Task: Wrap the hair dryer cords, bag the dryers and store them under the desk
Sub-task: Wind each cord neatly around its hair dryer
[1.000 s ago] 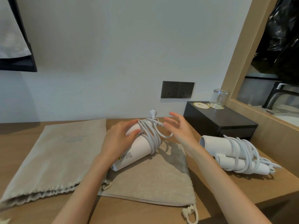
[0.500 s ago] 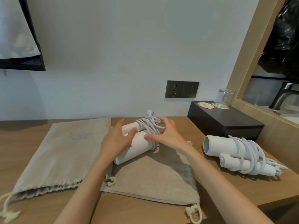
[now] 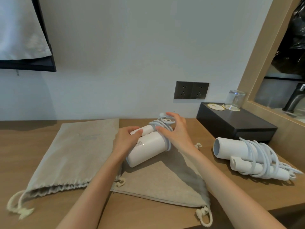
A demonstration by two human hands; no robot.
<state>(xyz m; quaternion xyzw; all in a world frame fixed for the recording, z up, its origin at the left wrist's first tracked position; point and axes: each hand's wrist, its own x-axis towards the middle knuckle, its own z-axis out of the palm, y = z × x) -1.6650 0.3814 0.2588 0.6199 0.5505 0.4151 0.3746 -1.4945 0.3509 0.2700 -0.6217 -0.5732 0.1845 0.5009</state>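
Where my right hand (image 3: pixel 176 136) hung open a second ago, it now curls over the cord (image 3: pixel 163 125) coiled on the hair dryer (image 3: pixel 148 149), my left hand (image 3: pixel 127 139) gripping its handle (image 3: pixel 147 129), atop a bag (image 3: pixel 165 180) near the back edge of the desk (image 3: pixel 24 146); bagging looks next.

Smooth glossy white plastic hair dryer (image 3: pixel 148 147), second dryer (image 3: pixel 231 148) the same, matt white rubbery cord (image 3: pixel 162 125), coarse woven beige cloth left bag (image 3: pixel 74 154) and right bag (image 3: pixel 165 184) (twisted rope drawstrings (image 3: pixel 121 182)), matt wood-grain desk (image 3: pixel 24 149), matt black box (image 3: pixel 231 121), clear glass tumbler (image 3: pixel 236 100)
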